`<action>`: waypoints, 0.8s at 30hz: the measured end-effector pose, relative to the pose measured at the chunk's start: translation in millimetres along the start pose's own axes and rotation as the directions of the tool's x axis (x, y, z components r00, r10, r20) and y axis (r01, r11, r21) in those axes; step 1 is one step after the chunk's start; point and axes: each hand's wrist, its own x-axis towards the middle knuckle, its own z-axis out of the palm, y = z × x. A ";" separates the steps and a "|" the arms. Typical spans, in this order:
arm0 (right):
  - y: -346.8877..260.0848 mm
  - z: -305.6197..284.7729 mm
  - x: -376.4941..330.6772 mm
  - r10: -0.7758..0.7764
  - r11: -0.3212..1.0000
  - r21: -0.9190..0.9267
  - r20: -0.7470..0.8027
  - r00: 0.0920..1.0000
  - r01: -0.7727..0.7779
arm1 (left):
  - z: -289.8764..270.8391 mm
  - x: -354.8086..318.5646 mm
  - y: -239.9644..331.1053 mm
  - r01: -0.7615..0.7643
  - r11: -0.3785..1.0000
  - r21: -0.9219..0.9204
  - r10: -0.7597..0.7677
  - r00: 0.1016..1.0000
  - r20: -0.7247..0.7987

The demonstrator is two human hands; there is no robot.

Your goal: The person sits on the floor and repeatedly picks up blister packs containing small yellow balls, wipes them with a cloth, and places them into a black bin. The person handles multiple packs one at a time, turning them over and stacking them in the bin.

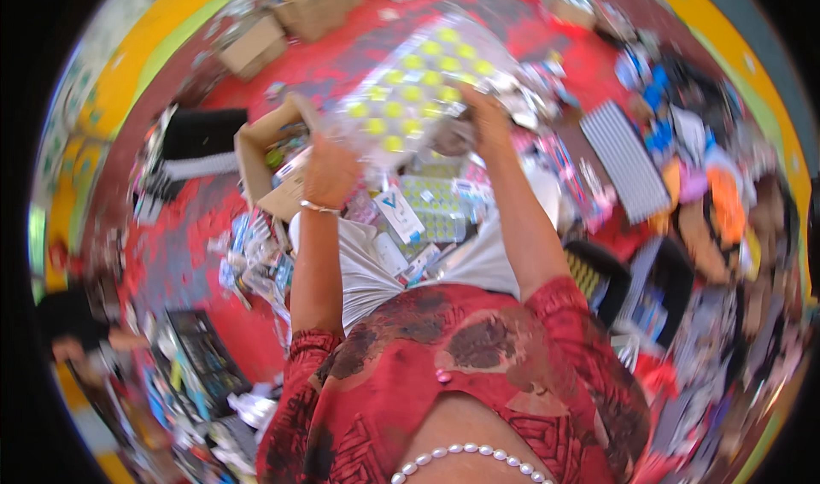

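Note:
A clear plastic sheet [418, 87] with rows of round yellow-green spots hangs tilted in front of me, smeared by motion. My right hand [485, 117] is closed on its near right edge, beside a crumpled grey-brown bit [453, 135] that I cannot make out. At the sheet's near left corner is my left hand [333, 172], its fingers blurred; they seem closed on that corner. On my lap, between the knees, lie a similar sheet with yellow-green spots [431, 198] and a white card [398, 215] with a blue mark.
An open cardboard box [254, 164] stands by my left knee. Clear plastic wrappers [260, 258] lie below it. To the right are a grey ribbed panel [625, 161] and heaped coloured bags [726, 198]. Another person's arm [128, 340] shows at the far left.

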 end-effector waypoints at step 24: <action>-3.0 -23.2 -24.1 -0.010 0.865 0.501 0.041 0.999 -0.012 | 50.9 36.9 63.4 0.073 0.648 -0.758 -0.247 0.962 -0.119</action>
